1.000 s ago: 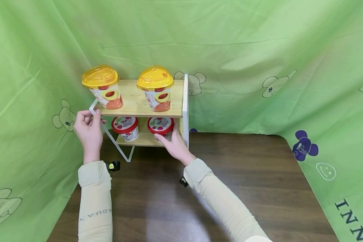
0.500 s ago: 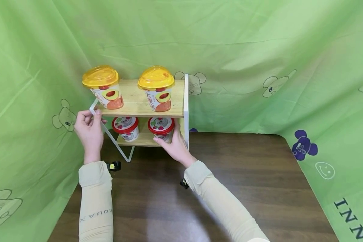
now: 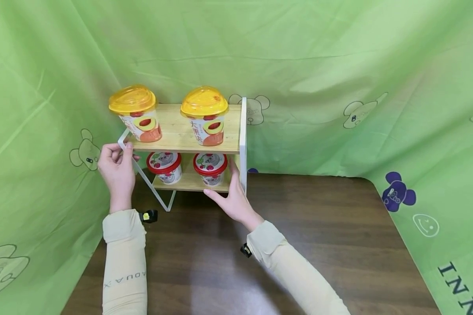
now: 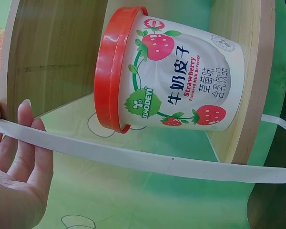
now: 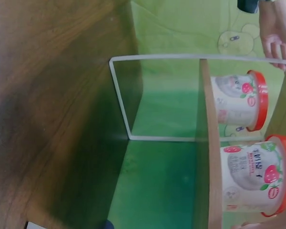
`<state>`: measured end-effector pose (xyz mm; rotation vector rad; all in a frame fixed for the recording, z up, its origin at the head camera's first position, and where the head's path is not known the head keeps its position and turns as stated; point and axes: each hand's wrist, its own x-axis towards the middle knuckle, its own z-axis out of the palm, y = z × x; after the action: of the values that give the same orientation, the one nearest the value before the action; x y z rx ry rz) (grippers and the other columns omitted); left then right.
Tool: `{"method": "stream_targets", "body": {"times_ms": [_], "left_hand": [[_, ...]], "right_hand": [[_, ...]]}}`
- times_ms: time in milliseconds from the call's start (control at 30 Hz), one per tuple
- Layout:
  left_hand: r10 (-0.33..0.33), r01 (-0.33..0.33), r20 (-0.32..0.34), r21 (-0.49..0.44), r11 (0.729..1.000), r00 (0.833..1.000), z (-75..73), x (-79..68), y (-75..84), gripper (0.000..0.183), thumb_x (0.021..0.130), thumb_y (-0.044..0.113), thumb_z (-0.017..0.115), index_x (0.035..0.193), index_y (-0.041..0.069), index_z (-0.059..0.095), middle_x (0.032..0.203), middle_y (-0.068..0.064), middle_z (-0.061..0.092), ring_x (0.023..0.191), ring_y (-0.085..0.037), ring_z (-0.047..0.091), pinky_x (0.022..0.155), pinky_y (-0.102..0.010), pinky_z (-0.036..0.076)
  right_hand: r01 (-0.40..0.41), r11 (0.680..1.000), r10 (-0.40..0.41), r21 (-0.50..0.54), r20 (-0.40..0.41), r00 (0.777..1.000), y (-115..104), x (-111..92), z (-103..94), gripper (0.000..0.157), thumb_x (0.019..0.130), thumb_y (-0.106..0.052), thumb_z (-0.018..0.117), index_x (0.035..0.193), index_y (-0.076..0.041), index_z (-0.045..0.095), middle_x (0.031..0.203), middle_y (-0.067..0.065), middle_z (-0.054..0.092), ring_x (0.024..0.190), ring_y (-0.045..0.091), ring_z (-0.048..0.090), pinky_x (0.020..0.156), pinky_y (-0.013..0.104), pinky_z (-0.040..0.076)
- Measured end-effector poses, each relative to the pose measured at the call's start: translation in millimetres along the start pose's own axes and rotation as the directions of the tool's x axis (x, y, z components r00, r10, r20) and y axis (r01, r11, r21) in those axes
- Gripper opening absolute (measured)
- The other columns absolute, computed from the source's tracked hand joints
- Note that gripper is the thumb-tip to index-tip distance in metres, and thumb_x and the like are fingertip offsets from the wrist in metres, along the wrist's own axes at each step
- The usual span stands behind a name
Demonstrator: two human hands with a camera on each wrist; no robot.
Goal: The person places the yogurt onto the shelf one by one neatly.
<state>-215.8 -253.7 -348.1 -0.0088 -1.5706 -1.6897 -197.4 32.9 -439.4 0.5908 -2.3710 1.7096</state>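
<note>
My left hand (image 3: 117, 175) grips the white metal frame (image 4: 133, 155) at the upper left corner of a two-tier wooden shelf (image 3: 169, 131), thumb in front and fingers behind the bar. On the lower board stand two white strawberry milk cups with red lids: the left cup (image 3: 168, 170) and the right cup (image 3: 211, 170). My right hand (image 3: 236, 199) is beside the right cup with thumb spread away from it and fingers reaching along its right side, near the right frame. Little of that hand shows in the right wrist view.
Two taller peach cups with domed yellow lids, a left one (image 3: 143, 124) and a right one (image 3: 209, 127), stand on the upper board. Green printed cloth (image 3: 307, 87) hangs behind and at both sides. A dark wooden tabletop (image 3: 319, 218) lies in front and right of the shelf.
My right hand has let go of the right strawberry milk cup; its thumb has swung down and away and the hand has drawn back slightly. My left hand stays on the frame.
</note>
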Motion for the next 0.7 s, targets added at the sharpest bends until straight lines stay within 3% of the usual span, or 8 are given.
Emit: {"method": "stream_targets", "body": {"times_ms": [233,500,700], "left_hand": [[-0.007,0.007,0.002,-0.007,1.0,1.0,1.8,0.0,0.5,0.007,0.096,0.002,0.07,0.096,0.001,0.063,0.118,-0.022,0.07,0.062,-0.017,0.063,0.061,-0.021,0.059],[0.001,-0.001,-0.013,0.002,1.0,1.0,2.7,-0.8,3.7,0.007,0.096,0.0,0.069,0.097,-0.001,0.062,0.116,-0.024,0.07,0.063,-0.018,0.063,0.06,-0.022,0.059],[-0.015,0.014,-0.016,-0.021,1.0,1.0,2.2,-0.2,2.2,0.01,0.095,-0.001,0.069,0.099,-0.006,0.062,0.115,-0.021,0.071,0.064,-0.018,0.064,0.061,-0.022,0.059]], "right_hand": [[-0.011,0.999,0.012,-0.038,0.03,0.999,-5,-23,-9.8,0.105,0.092,-0.045,0.076,0.163,-0.016,0.004,0.168,-0.002,0.014,0.151,0.011,0.015,0.124,0.041,0.02],[0.127,0.992,-0.126,0.012,-0.015,0.992,0,-40,-23.4,0.09,0.091,-0.028,0.08,0.158,-0.013,0.023,0.154,0.012,0.045,0.14,0.023,0.043,0.118,0.042,0.035],[0.155,0.987,-0.152,0.052,-0.067,0.986,0,-43,-32.5,0.07,0.09,-0.021,0.081,0.147,-0.01,0.041,0.128,0.011,0.061,0.121,0.019,0.059,0.108,0.035,0.047]]}}
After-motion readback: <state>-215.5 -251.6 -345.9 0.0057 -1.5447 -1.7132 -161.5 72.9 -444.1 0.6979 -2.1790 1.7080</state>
